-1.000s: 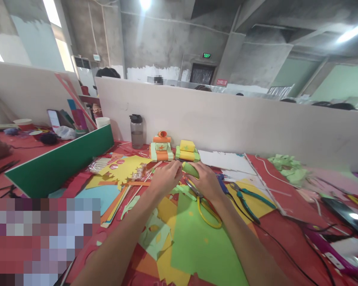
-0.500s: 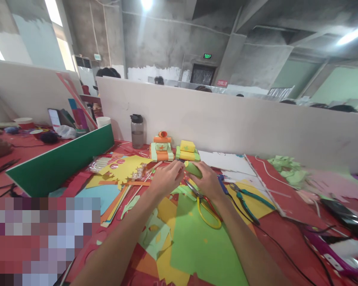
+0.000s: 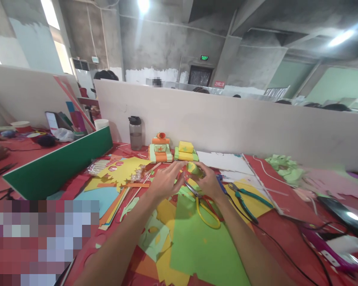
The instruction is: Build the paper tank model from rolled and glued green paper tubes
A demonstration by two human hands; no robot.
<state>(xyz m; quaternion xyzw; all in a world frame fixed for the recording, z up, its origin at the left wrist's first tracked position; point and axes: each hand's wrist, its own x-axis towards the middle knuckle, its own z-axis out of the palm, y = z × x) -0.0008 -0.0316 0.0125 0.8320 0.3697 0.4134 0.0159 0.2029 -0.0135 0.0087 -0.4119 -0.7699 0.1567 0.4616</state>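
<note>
My right hand (image 3: 209, 182) is closed around a short green paper roll (image 3: 192, 168), whose yellow end faces left. Beside that end is my left hand (image 3: 166, 180), its fingers stretched out and the thumb apart; whether a fingertip touches the roll I cannot tell. Just below the hands lie scissors (image 3: 208, 212) with yellow and red handles, partly over a large green paper sheet (image 3: 201, 238). Behind the hands stand two built-up paper models, an orange and pale green one (image 3: 160, 149) and a yellow and green one (image 3: 186, 150).
Teal-handled pliers (image 3: 241, 198) and a blue tool with a black cord (image 3: 222, 184) lie right of my hands. A water bottle (image 3: 135, 133) stands by the white partition (image 3: 226, 119). A green board (image 3: 62, 163) edges the left side. Cut yellow paper (image 3: 122, 169) spreads at left.
My left fingers have opened away from the roll, with the thumb now apart. The roll has turned so that more of its yellow end shows. The view has shifted slightly.
</note>
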